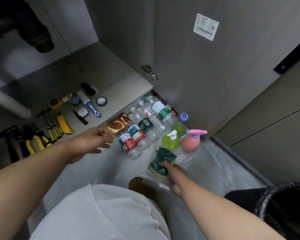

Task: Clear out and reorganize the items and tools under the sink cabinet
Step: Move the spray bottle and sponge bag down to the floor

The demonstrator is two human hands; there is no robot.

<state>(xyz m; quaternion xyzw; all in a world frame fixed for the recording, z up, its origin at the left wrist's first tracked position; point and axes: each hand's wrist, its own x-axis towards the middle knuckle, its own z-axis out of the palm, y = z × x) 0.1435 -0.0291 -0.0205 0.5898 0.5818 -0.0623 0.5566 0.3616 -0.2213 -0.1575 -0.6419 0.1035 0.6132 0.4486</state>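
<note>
The cabinet floor (100, 70) holds rows of tools: yellow-handled pliers (34, 142), screwdrivers (55, 129), a yellow utility knife (64, 124), a blue-handled brush (92, 105) and a tape roll (101, 101). Several empty plastic bottles (145, 125) lie on the floor in front of the cabinet. My left hand (93, 142), fingers spread, touches a red food packet (117, 124). My right hand (174, 177) grips a clear plastic bag of green sponges (163, 159).
A green soap dispenser (171, 141) and a pink spray bottle (191, 140) stand beside the bottles. The open cabinet door (206, 66) stands to the right. A black bin bag (284, 205) sits at the lower right. A drain pipe (9, 99) runs at the left.
</note>
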